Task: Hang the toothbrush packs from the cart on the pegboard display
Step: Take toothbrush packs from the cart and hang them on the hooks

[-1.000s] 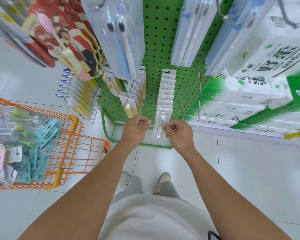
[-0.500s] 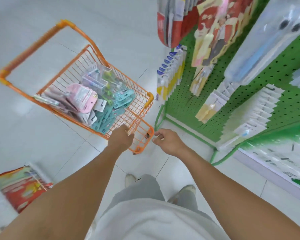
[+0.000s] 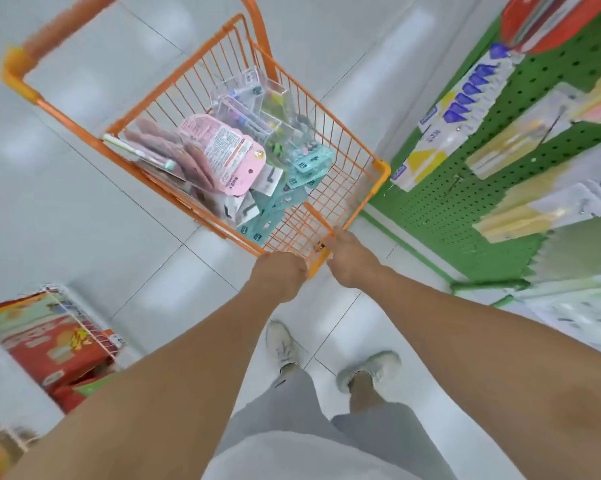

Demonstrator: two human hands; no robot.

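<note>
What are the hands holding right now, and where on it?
No pack. The left hand grips the near rim of the orange cart; the right hand touches its near corner, grip unclear.

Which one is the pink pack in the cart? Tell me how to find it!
Find the orange wire cart on the white floor, left of the green pegboard. The pink pack lies on top of the heap inside it, about in the middle, with teal packs to its right. It is the only light pink card covered in small print, with a round hanging hole near its lower end.
</note>
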